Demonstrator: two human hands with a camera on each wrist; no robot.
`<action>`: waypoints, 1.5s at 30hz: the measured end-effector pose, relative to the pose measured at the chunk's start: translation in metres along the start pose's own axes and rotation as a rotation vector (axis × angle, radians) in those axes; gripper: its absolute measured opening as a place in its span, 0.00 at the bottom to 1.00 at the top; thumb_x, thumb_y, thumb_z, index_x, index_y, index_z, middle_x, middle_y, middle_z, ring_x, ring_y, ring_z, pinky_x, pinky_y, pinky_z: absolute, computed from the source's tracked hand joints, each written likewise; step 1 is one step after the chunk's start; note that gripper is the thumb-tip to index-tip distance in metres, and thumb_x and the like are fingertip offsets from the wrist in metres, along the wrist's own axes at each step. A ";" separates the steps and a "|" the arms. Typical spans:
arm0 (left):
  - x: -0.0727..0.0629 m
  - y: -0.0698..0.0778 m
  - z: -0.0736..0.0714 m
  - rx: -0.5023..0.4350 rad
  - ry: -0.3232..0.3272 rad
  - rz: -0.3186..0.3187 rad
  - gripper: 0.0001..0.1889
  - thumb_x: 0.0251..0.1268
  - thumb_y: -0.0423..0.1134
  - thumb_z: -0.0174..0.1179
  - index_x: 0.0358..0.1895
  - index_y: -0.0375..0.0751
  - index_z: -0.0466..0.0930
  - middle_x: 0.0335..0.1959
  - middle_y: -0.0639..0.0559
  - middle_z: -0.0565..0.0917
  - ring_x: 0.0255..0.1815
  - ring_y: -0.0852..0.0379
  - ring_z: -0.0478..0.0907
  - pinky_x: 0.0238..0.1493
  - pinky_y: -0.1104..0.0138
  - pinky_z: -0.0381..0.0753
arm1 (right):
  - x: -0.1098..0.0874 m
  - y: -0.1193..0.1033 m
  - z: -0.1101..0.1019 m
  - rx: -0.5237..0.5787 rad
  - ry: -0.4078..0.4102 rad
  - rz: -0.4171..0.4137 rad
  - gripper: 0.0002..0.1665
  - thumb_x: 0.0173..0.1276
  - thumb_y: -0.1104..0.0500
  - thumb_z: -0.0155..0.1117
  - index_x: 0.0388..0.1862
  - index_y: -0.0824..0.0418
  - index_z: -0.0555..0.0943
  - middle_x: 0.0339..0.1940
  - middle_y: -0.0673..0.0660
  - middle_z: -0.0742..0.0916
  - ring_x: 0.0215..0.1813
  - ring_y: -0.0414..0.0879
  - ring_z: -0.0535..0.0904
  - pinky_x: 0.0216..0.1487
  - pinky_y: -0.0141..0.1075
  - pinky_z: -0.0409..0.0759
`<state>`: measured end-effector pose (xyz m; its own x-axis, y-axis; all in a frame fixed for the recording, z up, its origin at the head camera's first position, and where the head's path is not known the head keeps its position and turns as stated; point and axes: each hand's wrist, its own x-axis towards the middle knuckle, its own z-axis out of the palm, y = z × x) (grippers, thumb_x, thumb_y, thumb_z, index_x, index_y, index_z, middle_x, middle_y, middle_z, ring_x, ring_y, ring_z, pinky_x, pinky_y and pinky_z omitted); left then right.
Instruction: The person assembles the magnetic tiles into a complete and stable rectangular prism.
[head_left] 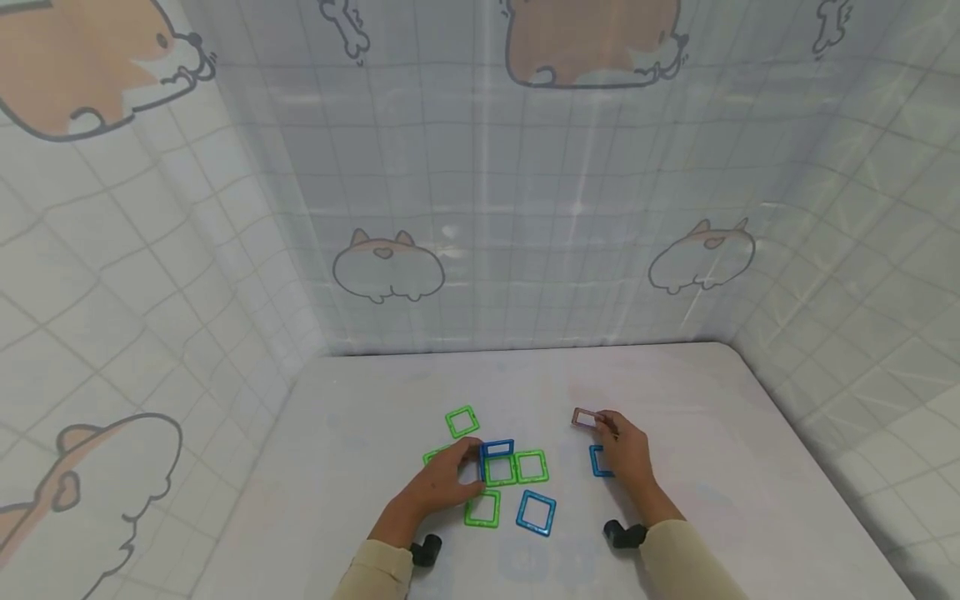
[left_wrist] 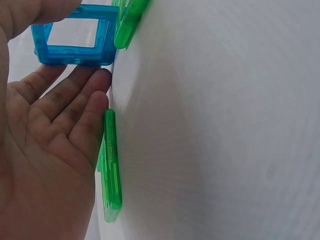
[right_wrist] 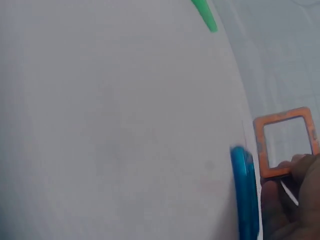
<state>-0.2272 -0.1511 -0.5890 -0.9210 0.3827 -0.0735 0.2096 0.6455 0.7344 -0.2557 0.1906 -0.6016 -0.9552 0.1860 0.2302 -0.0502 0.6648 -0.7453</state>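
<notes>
My left hand (head_left: 438, 482) reaches around blue square magnetic tiles (head_left: 498, 442) that stand on edge on a flat green magnetic tile (head_left: 500, 483). In the left wrist view, the thumb lies along the top of the upright blue tile (left_wrist: 75, 55) and fingertips touch its lower edge. A green tile (left_wrist: 112, 165) is beside the little finger. My right hand (head_left: 628, 454) pinches an orange-brown square tile (right_wrist: 261, 147) by one edge, raised off the table. Below that hand lies a blue tile (head_left: 592, 461), partly hidden by it.
More green tiles lie flat: one joined at the right (head_left: 545, 467), one nearer (head_left: 482, 524), one farther (head_left: 458, 411), and one half covered by the left hand. A loose blue tile (head_left: 521, 507) lies in front. Patterned sheeting (head_left: 525, 275) walls the white table (head_left: 675, 383).
</notes>
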 end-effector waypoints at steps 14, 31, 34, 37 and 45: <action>-0.001 -0.001 0.001 -0.006 0.005 0.009 0.35 0.61 0.51 0.68 0.71 0.51 0.66 0.68 0.55 0.75 0.70 0.52 0.71 0.71 0.53 0.71 | -0.012 -0.017 0.018 0.072 -0.066 -0.063 0.13 0.70 0.59 0.66 0.52 0.60 0.84 0.47 0.54 0.90 0.49 0.47 0.85 0.52 0.46 0.84; -0.002 0.004 0.000 -0.008 0.006 -0.018 0.35 0.61 0.50 0.68 0.71 0.51 0.66 0.68 0.54 0.74 0.70 0.51 0.71 0.71 0.51 0.71 | -0.024 -0.034 0.032 0.118 -0.117 -0.058 0.12 0.70 0.57 0.66 0.52 0.55 0.85 0.46 0.48 0.90 0.51 0.43 0.84 0.54 0.45 0.84; -0.001 0.005 0.000 -0.002 0.006 -0.021 0.35 0.61 0.50 0.68 0.71 0.51 0.67 0.68 0.54 0.74 0.70 0.51 0.71 0.70 0.51 0.71 | -0.026 -0.035 0.034 0.126 -0.119 -0.059 0.12 0.71 0.57 0.66 0.52 0.55 0.84 0.47 0.49 0.90 0.51 0.44 0.84 0.55 0.45 0.84; -0.001 0.004 0.000 0.007 0.008 -0.018 0.35 0.61 0.50 0.68 0.71 0.51 0.67 0.68 0.54 0.74 0.70 0.51 0.71 0.70 0.51 0.71 | -0.027 -0.036 0.036 0.131 -0.114 -0.068 0.12 0.71 0.57 0.66 0.51 0.54 0.85 0.46 0.48 0.90 0.50 0.44 0.85 0.54 0.45 0.84; 0.000 0.004 0.000 0.010 0.008 -0.016 0.35 0.62 0.51 0.68 0.71 0.50 0.66 0.68 0.54 0.74 0.70 0.52 0.71 0.70 0.52 0.72 | -0.029 -0.040 0.041 0.142 -0.139 -0.101 0.12 0.72 0.57 0.65 0.52 0.56 0.84 0.45 0.48 0.90 0.50 0.44 0.85 0.54 0.45 0.84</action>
<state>-0.2265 -0.1486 -0.5861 -0.9268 0.3670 -0.0793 0.1985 0.6581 0.7263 -0.2375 0.1291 -0.6040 -0.9738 0.0151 0.2270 -0.1791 0.5645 -0.8058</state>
